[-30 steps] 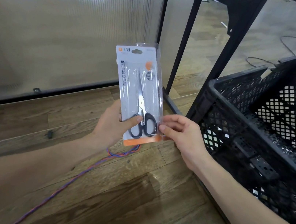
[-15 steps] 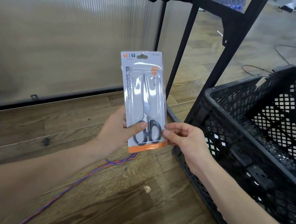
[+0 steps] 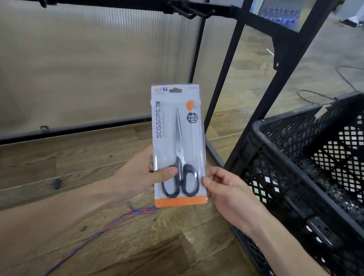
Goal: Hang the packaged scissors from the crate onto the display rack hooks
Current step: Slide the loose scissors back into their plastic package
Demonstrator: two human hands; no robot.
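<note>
While the grey carded blister pack of black-handled scissors [image 3: 176, 146] stands upright below the black rack hook [image 3: 190, 12], left hand [image 3: 140, 175] grips its lower edge and right hand [image 3: 227, 192] pinches the opposite edge, apparently steadying the hang slot uppermost. Black lattice plastic crate [image 3: 326, 173] sits just right.
</note>
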